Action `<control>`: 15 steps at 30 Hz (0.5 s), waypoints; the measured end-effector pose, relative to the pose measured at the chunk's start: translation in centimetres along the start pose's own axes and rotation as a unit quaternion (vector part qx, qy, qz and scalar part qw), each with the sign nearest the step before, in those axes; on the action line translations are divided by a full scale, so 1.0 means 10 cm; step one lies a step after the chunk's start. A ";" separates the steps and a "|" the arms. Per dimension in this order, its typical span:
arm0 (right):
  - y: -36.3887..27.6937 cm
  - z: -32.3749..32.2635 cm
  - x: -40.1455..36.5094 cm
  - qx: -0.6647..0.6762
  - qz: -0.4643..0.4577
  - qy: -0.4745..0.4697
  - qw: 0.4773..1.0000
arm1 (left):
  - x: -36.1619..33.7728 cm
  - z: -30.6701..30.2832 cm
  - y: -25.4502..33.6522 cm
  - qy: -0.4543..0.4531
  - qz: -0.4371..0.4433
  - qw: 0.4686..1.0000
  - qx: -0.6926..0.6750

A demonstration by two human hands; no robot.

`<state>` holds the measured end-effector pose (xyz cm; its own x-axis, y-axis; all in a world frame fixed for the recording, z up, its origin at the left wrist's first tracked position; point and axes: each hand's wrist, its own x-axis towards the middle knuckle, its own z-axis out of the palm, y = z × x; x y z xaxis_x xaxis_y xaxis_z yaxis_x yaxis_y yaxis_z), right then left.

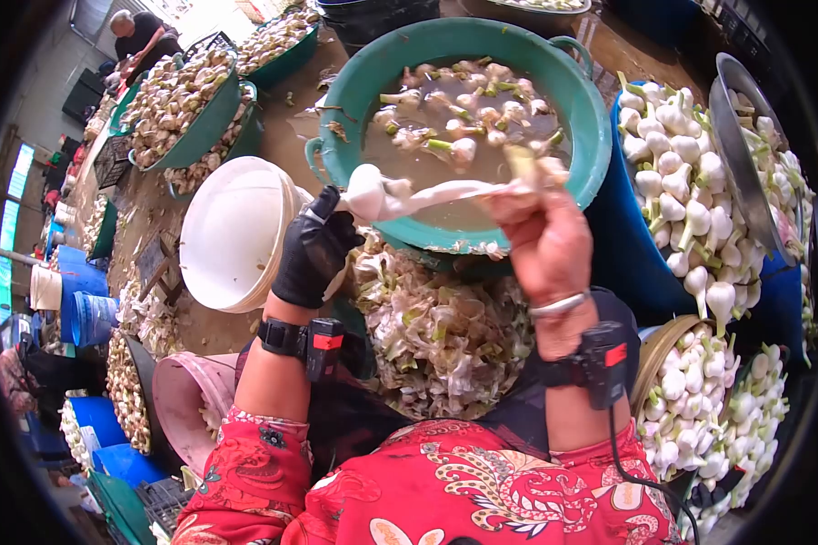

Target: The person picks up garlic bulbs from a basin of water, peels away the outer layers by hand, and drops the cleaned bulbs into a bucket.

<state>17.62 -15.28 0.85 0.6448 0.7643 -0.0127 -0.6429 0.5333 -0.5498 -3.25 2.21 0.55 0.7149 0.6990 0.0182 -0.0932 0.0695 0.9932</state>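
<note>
My left hand (pixel 316 248), in a black glove, grips the white bulb end of a garlic plant (pixel 370 193). My right hand (pixel 545 238), bare with a bracelet at the wrist, holds the stalk end of that same garlic, which stretches between both hands. They hover over the near rim of a large green basin (pixel 589 136) filled with murky water and floating garlic bulbs. A heap of garlic peels (pixel 436 331) lies on my lap below the hands.
A white bucket (pixel 232 232) stands at the left. Blue tubs (pixel 623 254) of peeled white garlic sit at the right, with a metal bowl (pixel 738 145) on top. More green basins (pixel 200 113) of garlic and another person (pixel 136 36) are at the far left.
</note>
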 end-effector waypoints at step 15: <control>0.40 -0.20 -0.26 -0.625 0.118 -0.243 0.732 | -0.05 -1.22 0.83 0.202 0.124 0.799 0.552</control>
<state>14.17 -15.85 -3.02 0.1583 0.9823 -0.0999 0.3642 -0.1522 -0.9188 -12.80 11.11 7.39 0.4657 0.7827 0.4129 0.6311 -0.6209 0.4650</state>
